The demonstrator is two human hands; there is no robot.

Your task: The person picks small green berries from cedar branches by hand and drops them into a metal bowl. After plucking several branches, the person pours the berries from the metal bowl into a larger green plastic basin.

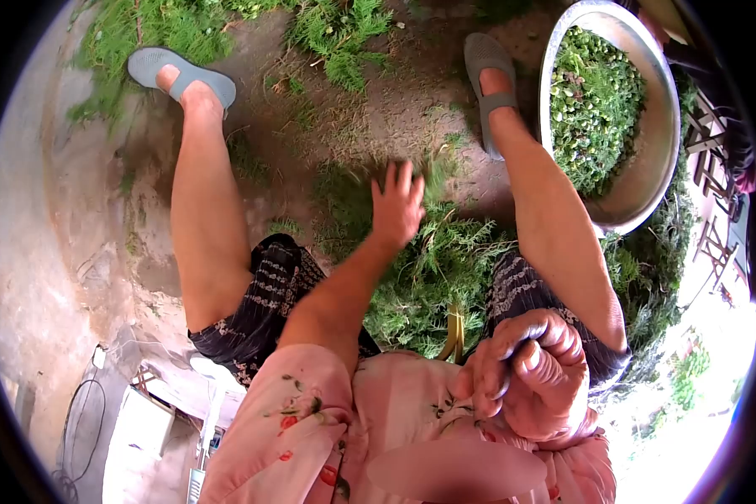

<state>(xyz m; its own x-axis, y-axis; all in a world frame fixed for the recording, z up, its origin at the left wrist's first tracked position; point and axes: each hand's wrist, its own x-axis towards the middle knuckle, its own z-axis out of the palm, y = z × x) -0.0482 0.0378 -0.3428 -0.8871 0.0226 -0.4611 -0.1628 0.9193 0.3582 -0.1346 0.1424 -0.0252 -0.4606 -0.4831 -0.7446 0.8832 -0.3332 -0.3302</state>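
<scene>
I see the left hand (397,206) with fingers spread flat, palm down, touching the far edge of the heap of feathery green sprigs (433,277) on the dirt between my knees; the heap runs from that hand back towards my lap. The right hand (533,374) is curled into a tight fist near my lap, and I cannot tell what it pinches. The left is clearly nearer the sprigs; the round grey metal basin (657,181) of picked greens sits beyond the right leg (554,227).
</scene>
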